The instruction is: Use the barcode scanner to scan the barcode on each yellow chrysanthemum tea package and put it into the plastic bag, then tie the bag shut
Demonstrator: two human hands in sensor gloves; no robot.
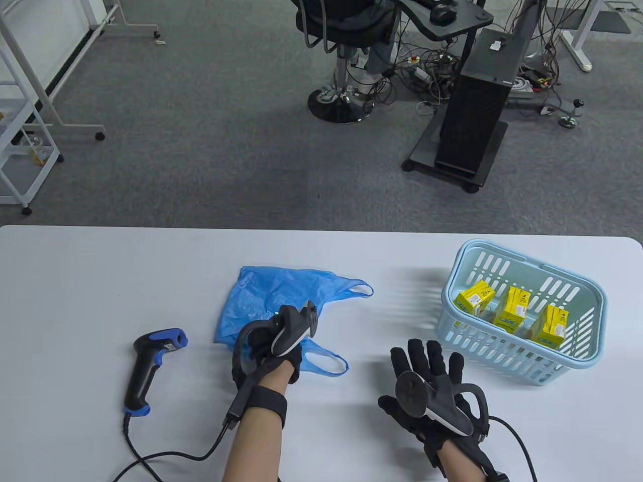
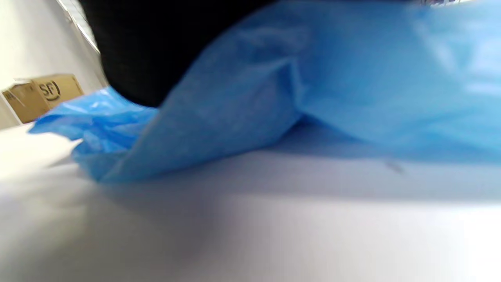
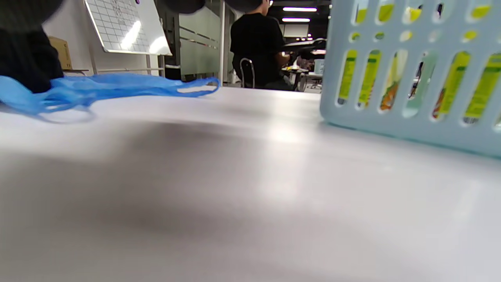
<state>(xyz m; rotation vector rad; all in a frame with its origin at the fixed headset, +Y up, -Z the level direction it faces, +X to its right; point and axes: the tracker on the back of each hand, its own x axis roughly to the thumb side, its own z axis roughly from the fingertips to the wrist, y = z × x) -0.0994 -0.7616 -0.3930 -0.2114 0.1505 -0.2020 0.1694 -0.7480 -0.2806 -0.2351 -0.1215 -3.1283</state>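
The blue plastic bag [image 1: 281, 296] lies crumpled on the white table [image 1: 100, 281], its handles toward the right. My left hand [image 1: 256, 349] sits on its near edge with fingers curled under the tracker, gripping the bag [image 2: 313, 86], which hangs slightly off the tabletop in the left wrist view. My right hand [image 1: 427, 364] is flat and spread, holding nothing, between bag and basket. Three yellow tea packages [image 1: 474, 296] [image 1: 513, 311] [image 1: 552, 326] stand in the light blue basket [image 1: 522, 366]. The black and blue barcode scanner [image 1: 150, 366] lies left of my left hand.
The scanner's cable [image 1: 150, 457] curls along the table's front edge. In the right wrist view the basket wall [image 3: 411, 125] is close on the right, the bag handle [image 3: 117, 84] far left. Beyond the table are an office chair [image 1: 341, 50] and a computer tower [image 1: 477, 100].
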